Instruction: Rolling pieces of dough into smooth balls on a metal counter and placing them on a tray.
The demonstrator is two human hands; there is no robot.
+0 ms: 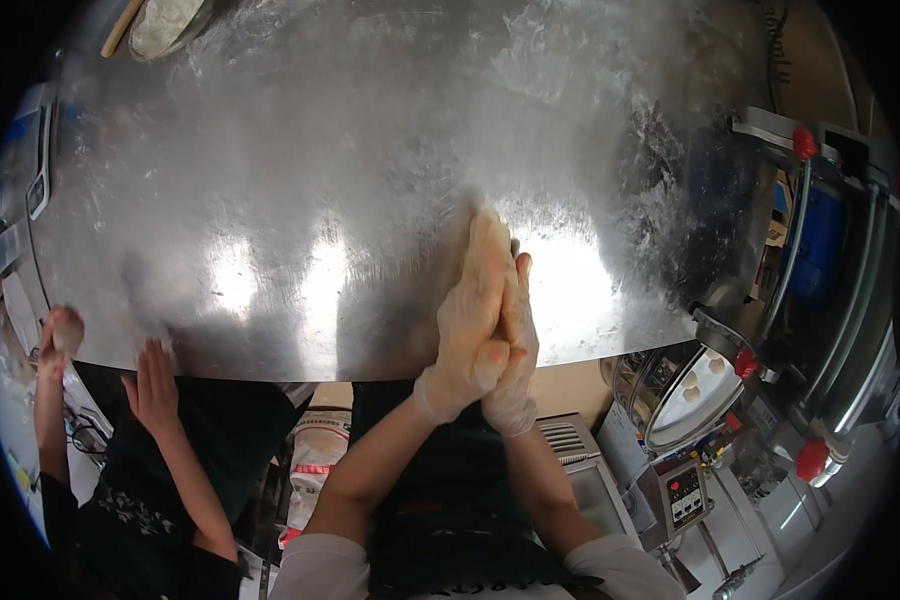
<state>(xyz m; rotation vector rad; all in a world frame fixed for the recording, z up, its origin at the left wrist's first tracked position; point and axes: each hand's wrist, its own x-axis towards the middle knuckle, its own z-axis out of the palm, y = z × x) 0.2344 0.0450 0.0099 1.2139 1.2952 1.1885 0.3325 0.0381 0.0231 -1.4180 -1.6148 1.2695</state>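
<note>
My left hand (470, 322) and my right hand (523, 330) are pressed palm to palm over the near edge of a steel worktable (375, 165). Both wear thin, clear disposable gloves. The fingers lie together and point away from me, with the left thumb crossing towards the right hand. Whether anything sits between the palms is hidden. White flour is smeared over the tabletop, mostly at its far side and on the right.
On the left, a co-worker's hand (50, 352) holds a pale dough ball (68, 334); their other hand (155, 394) is at the table edge. A flour bowl (163, 28) and wooden stick (120, 28) lie far left. Right are a red-knobbed machine (810, 300) and dough tray (675, 420).
</note>
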